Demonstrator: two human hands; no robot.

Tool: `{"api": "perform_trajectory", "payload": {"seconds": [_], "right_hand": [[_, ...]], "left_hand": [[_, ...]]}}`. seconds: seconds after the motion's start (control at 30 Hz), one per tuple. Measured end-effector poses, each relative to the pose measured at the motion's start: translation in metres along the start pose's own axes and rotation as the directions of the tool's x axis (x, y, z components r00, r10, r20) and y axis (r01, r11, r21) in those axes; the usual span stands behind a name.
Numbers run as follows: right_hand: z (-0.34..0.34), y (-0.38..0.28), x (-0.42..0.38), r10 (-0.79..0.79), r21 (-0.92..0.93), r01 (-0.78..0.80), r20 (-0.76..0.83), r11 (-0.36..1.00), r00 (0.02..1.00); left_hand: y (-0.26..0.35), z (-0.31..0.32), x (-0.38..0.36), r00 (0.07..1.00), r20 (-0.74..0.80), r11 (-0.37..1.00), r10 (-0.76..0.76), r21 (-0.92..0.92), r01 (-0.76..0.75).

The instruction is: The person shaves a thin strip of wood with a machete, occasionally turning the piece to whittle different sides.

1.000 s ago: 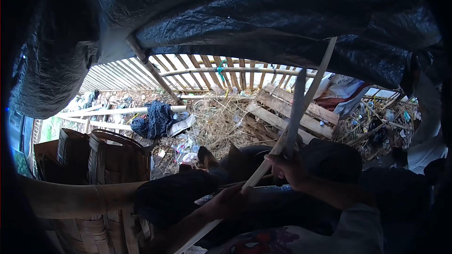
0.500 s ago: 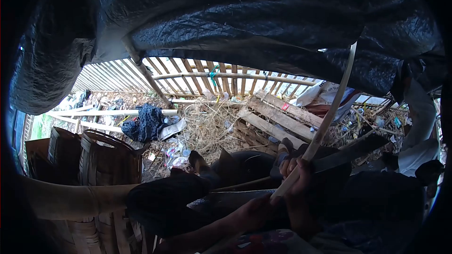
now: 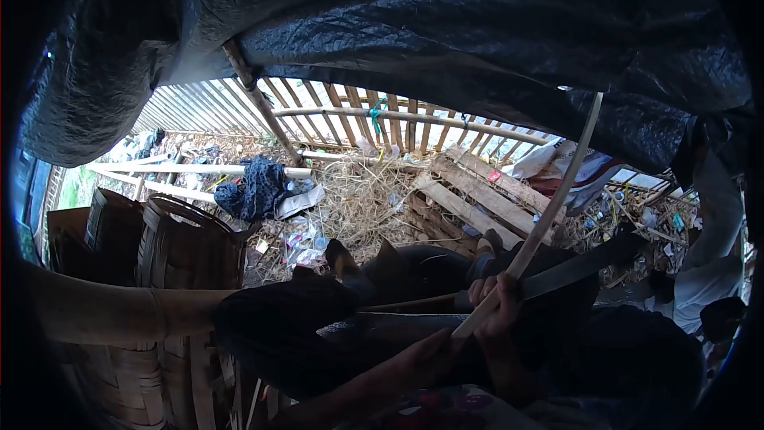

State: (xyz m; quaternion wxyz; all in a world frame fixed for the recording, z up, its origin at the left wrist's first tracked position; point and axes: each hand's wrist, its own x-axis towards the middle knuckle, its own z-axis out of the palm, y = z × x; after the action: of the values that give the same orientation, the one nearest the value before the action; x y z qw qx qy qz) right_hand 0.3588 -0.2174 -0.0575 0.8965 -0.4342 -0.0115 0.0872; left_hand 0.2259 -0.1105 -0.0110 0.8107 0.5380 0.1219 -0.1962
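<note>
A long pale bamboo strip [image 3: 555,207] slants from my lap up to the right, its far end near the tarp. My left hand [image 3: 434,353] is closed on the strip's lower end. Above it, my right hand [image 3: 498,306] has its fingers wrapped round a knife where the strip crosses. The broad dark knife blade [image 3: 569,269] points right, and a thin stick-like handle [image 3: 418,303] runs left from the hand. Strip and knife touch or nearly touch at the right hand; shadow hides the exact contact. My dark-clothed legs [image 3: 278,334] lie below.
Woven bamboo baskets [image 3: 191,251] and a thick bamboo pole [image 3: 135,314] stand at left. Ahead lie straw [image 3: 354,199], planks [image 3: 477,195], a dark cloth [image 3: 253,189] and litter. A slatted fence [image 3: 398,123] stands behind; a black tarp [image 3: 414,32] hangs low overhead.
The view has shifted, so the fence and baskets sit slightly farther right. The strip's far end appears a little lower. Both hands keep their hold, with little movement.
</note>
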Motion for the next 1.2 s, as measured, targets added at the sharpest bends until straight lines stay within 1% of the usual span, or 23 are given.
{"api": "perform_trajectory", "payload": {"seconds": [0.07,0.13,0.17,0.2,0.23,0.27,0.3,0.33,0.43,0.47,0.53,0.57,0.63,0.67,0.77,0.83,0.87,0.93,0.97,1.03,1.07,1.1,1.2], "right_hand": [[0.0,0.007,-0.011,0.025,0.059,-0.033,0.13,0.998,0.991],[0.002,0.005,-0.021,0.054,0.036,-0.062,0.186,0.997,0.981],[0.002,0.004,-0.026,0.078,0.008,-0.082,0.242,0.997,0.967],[-0.003,0.009,-0.037,0.102,-0.146,-0.072,0.206,0.987,0.973],[-0.009,0.009,-0.046,0.103,-0.149,-0.073,0.203,0.986,0.974],[-0.014,0.009,-0.055,0.287,-0.211,-0.248,0.178,0.945,0.941],[-0.017,0.009,-0.061,0.46,-0.268,-0.413,0.145,0.871,0.876],[-0.019,0.01,-0.068,0.464,-0.269,-0.417,0.143,0.868,0.874],[-0.018,0.017,-0.086,0.715,-0.374,-0.645,0.075,0.667,0.695],[-0.026,0.028,-0.094,0.703,-0.441,-0.596,0.124,0.671,0.7],[-0.009,0.025,-0.102,0.661,-0.457,-0.541,0.153,0.707,0.735],[0.002,0.021,-0.105,0.612,-0.473,-0.476,0.186,0.741,0.769],[0.013,0.022,-0.109,0.612,-0.492,-0.463,0.197,0.737,0.766],[0.014,0.024,-0.112,0.593,-0.519,-0.405,0.27,0.753,0.759],[0.015,0.029,-0.119,0.527,-0.52,-0.29,0.395,0.803,0.752],[0.022,0.027,-0.117,0.598,-0.582,-0.311,0.403,0.752,0.692],[0.023,0.027,-0.117,0.607,-0.584,-0.316,0.409,0.748,0.682],[0.024,0.024,-0.118,0.713,-0.604,-0.412,0.428,0.683,0.555],[0.015,0.033,-0.122,0.731,-0.615,-0.417,0.444,0.669,0.518],[-0.016,0.053,-0.133,0.624,-0.721,0.019,0.613,0.693,0.485],[-0.017,0.049,-0.135,0.639,-0.722,0.014,0.621,0.692,0.454],[-0.011,0.044,-0.133,0.672,-0.723,-0.064,0.6,0.688,0.434],[0.001,0.029,-0.132,0.743,-0.74,-0.176,0.567,0.649,0.356]], "left_hand": [[-0.014,-0.005,-0.012,0.999,-0.005,0.996,0.051,-0.076,-0.051],[-0.011,-0.003,-0.026,0.983,0.071,0.897,-0.167,-0.403,0.182],[-0.009,-0.001,-0.034,0.983,0.071,0.895,-0.169,-0.407,0.183],[-0.007,0.001,-0.04,0.984,0.005,0.944,-0.179,-0.28,0.173],[-0.008,0.001,-0.046,0.981,-0.059,0.974,-0.183,-0.147,0.173],[-0.013,-0.002,-0.054,0.981,-0.056,0.973,-0.187,-0.149,0.177],[-0.018,-0.007,-0.062,0.976,-0.059,0.95,-0.209,-0.248,0.188],[-0.023,-0.011,-0.07,0.971,-0.063,0.917,-0.232,-0.348,0.196],[-0.029,-0.024,-0.09,0.95,0.0,0.864,-0.311,-0.418,0.283],[-0.036,-0.027,-0.096,0.95,-0.003,0.864,-0.312,-0.417,0.283],[-0.049,-0.03,-0.111,0.933,-0.098,0.929,-0.345,-0.18,0.325],[-0.047,-0.029,-0.118,0.932,-0.103,0.928,-0.346,-0.182,0.325],[-0.04,-0.027,-0.129,0.935,-0.144,0.923,-0.324,-0.267,0.279],[-0.042,-0.029,-0.133,0.935,-0.147,0.923,-0.324,-0.266,0.278],[-0.051,-0.035,-0.149,0.94,-0.141,0.945,-0.31,-0.159,0.287],[-0.057,-0.038,-0.158,0.977,-0.069,0.934,-0.201,-0.313,0.17],[-0.052,-0.038,-0.159,0.976,-0.08,0.932,-0.201,-0.321,0.165],[-0.039,-0.034,-0.16,0.948,-0.082,0.914,-0.306,-0.305,0.268],[-0.058,-0.039,-0.167,0.967,-0.053,0.952,-0.25,-0.196,0.235],[-0.06,-0.041,-0.171,0.928,0.024,0.914,-0.371,-0.163,0.37],[-0.061,-0.037,-0.172,0.964,-0.031,0.956,-0.264,-0.14,0.258],[-0.058,-0.032,-0.172,0.965,-0.065,0.956,-0.253,-0.17,0.239],[-0.037,-0.016,-0.179,0.951,-0.117,0.958,-0.288,-0.053,0.283]]}}
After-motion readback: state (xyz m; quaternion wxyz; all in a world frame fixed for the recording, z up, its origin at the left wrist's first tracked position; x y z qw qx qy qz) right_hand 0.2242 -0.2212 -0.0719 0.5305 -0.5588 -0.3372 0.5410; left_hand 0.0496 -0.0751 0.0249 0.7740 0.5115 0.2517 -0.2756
